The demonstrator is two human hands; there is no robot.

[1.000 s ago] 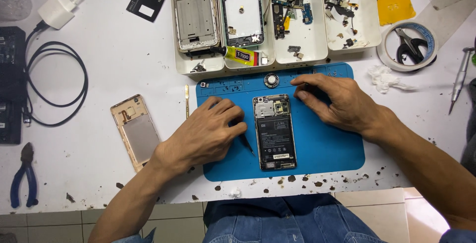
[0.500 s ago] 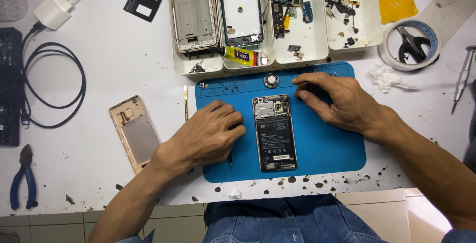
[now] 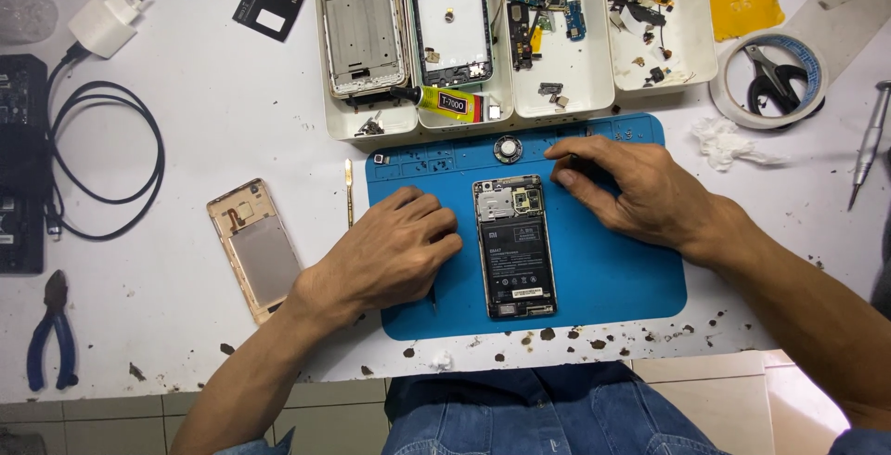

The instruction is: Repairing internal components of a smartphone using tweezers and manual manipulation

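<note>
**A:** Here we are over the bench. The opened phone (image 3: pixel 515 246) lies face down in the middle of the blue mat (image 3: pixel 613 279), back cover off, battery and board showing. Its long axis runs twelve to six, camera end at twelve.

**B:** And a hand on either side. The left hand (image 3: pixel 394 251) sits on the mat at the phone's nine o'clock, curled into a loose fist, knuckles just beside the phone's left edge. A thin dark tip pokes out below the fist toward six; looks like a small tool, though I can't tell which kind.

**A:** So clenched round something slim. The right hand (image 3: pixel 640 195)?

**B:** Up at about two o'clock from the phone, palm down, fingers stretched toward nine along the mat's top strip. The fingertips rest near the phone's upper right corner. Whether they pinch a small part, I cannot tell; nothing visible is grasped.

**A:** Which is closer?

**B:** The left, by my eye: level with the phone's upper half, almost touching it. The right is near only at the corner.

**A:** Beyond the mat?

**B:** The gold back cover (image 3: pixel 255 246) lies well off at nine, a slim pry tool (image 3: pixel 349 190) between it and the mat, and the white parts trays (image 3: pixel 575 74) at twelve.
</note>
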